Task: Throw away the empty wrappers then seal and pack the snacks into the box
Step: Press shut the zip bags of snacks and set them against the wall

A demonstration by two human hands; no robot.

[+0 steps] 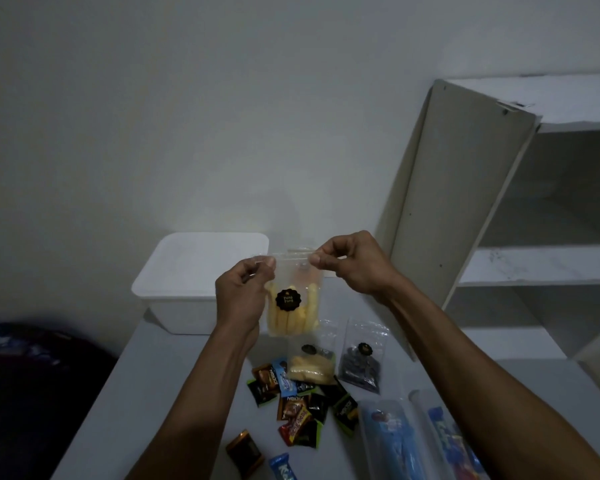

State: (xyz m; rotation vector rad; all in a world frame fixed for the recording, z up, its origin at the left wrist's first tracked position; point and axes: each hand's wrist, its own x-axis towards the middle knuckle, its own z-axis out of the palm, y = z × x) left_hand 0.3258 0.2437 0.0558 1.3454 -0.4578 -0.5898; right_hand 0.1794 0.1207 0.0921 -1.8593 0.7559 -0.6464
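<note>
Both hands are up over the middle of the bench, and between them hangs a clear zip bag of pale yellow sticks with a dark round sticker on its face; the left hand has thumb and forefinger pinched shut on the bag's top left corner, the right hand pinched the same way on the top strip toward its right end, nothing else in either grip; the bag hangs upright, its mouth running level from hand to hand, so the seal line lies straight across between the two pinches; by my reading that line is what the next press must follow. The white box sits at the far left corner of the bench, just behind the bag and nearer the left hand. Below, on the near half of the bench, lie a second yellow bag, a dark bag, a heap of small wrapped sweets and blue packs cut off at the near edge. Dim light; whether the zip is already closed, I cannot tell.
</note>
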